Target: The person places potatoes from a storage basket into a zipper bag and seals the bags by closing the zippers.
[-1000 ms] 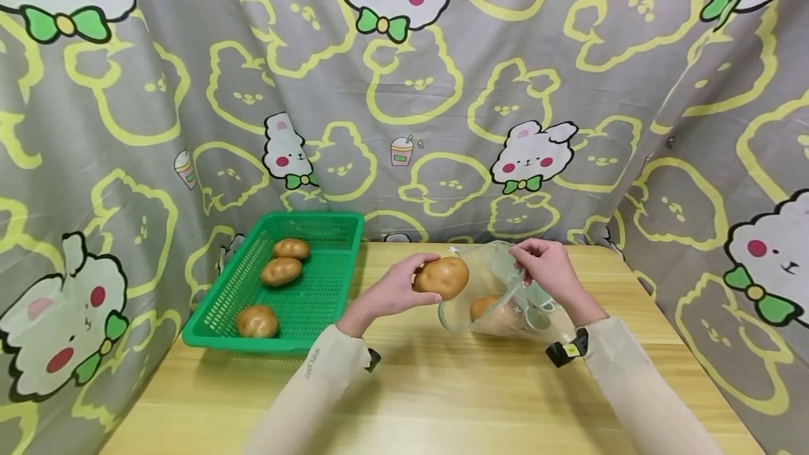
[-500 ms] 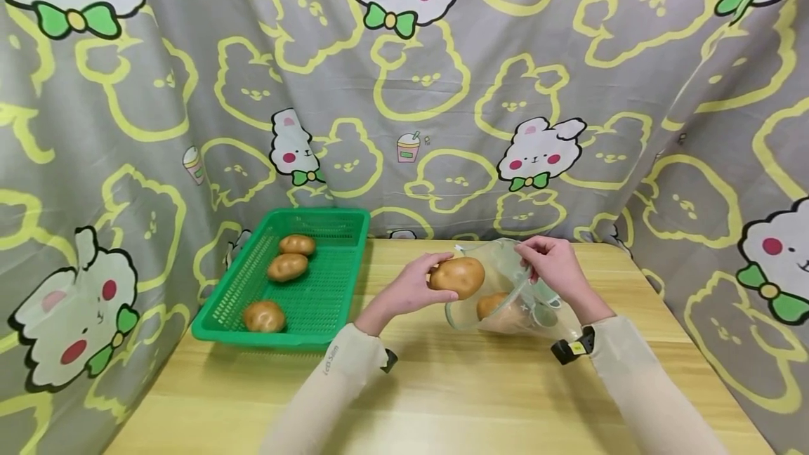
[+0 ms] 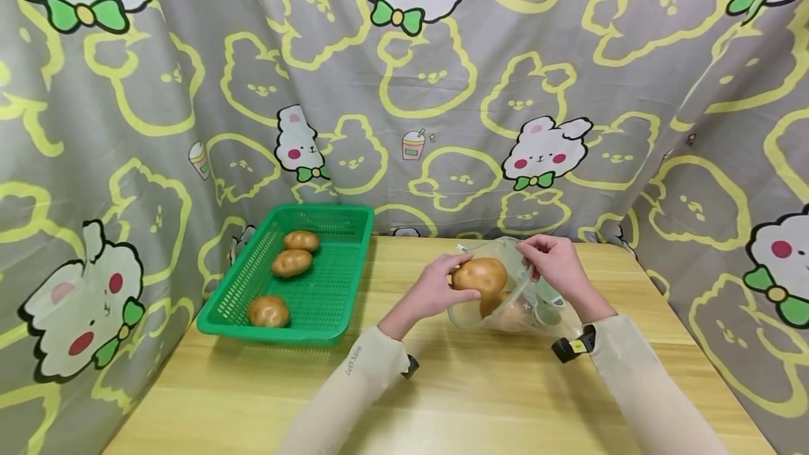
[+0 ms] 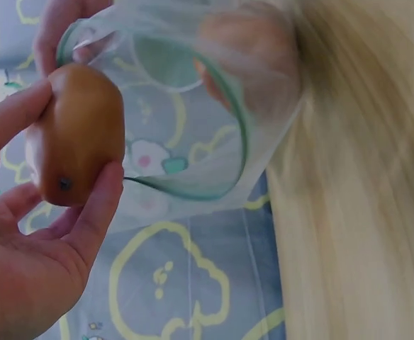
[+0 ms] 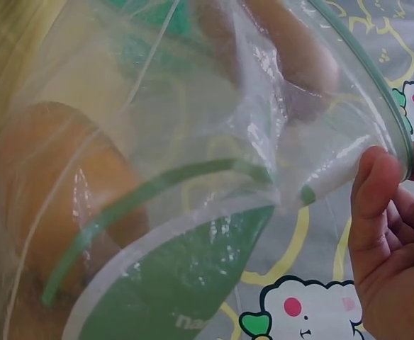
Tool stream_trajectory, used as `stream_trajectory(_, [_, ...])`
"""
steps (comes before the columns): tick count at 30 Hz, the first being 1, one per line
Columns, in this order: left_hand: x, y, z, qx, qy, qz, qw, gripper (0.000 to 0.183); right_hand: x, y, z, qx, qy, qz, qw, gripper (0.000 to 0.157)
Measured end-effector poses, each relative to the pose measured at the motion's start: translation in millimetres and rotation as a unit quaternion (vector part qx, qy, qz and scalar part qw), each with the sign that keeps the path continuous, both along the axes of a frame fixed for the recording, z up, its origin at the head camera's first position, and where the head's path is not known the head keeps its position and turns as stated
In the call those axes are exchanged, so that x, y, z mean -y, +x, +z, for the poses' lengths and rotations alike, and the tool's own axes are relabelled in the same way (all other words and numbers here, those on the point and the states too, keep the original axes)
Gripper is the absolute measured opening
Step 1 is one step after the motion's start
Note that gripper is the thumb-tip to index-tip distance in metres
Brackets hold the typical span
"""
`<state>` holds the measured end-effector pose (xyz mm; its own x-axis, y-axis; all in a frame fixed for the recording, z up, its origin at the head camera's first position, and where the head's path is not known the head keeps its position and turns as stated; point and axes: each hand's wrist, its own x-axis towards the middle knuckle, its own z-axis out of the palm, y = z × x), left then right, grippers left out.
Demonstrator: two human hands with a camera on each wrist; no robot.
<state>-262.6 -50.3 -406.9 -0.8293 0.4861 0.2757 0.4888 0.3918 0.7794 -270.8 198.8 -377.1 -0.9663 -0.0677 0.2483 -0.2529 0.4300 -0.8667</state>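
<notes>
My left hand (image 3: 437,289) holds a brown potato (image 3: 482,275) at the mouth of a clear plastic bag (image 3: 466,314) with a green edge. In the left wrist view, the thumb and fingers grip the potato (image 4: 85,131) around its sides, right by the bag's open rim (image 4: 244,142). My right hand (image 3: 553,263) pinches the rim; the right wrist view shows thumb and finger on the green edge (image 5: 405,152). Another potato (image 5: 69,184) lies inside the bag, seen through the film beside a green printed patch (image 5: 186,276).
A green plastic basket (image 3: 329,307) stands on the left of the wooden table (image 3: 442,399). In it lie 3 potatoes, one (image 3: 268,311) toward the front and two (image 3: 292,262) farther back. A patterned curtain (image 3: 436,181) surrounds the table on the back and sides.
My left hand has carried the potato rightward into the bag's opening. The right hand keeps its pinch on the rim. The whole head view has shifted slightly.
</notes>
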Motion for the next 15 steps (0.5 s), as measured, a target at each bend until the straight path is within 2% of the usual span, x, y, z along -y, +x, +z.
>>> stream_trajectory(5, [-7.7,1.3,-6.4,-0.022,0.009,0.048,0.9985,0.066,0.2,-0.8,2.7,0.007,0.008,-0.001,1.000,0.031])
stream_trajectory(9, [-13.2,3.6,-6.4,-0.036,0.022,0.094,0.9947,0.065,1.1,-2.6,3.6,0.010,0.009,-0.003,1.000,0.032])
stream_trajectory(15, [-22.3,6.7,-3.2,-0.038,0.021,0.130,0.9906,0.065,2.9,-4.3,5.9,0.000,-0.002,0.001,1.000,0.030])
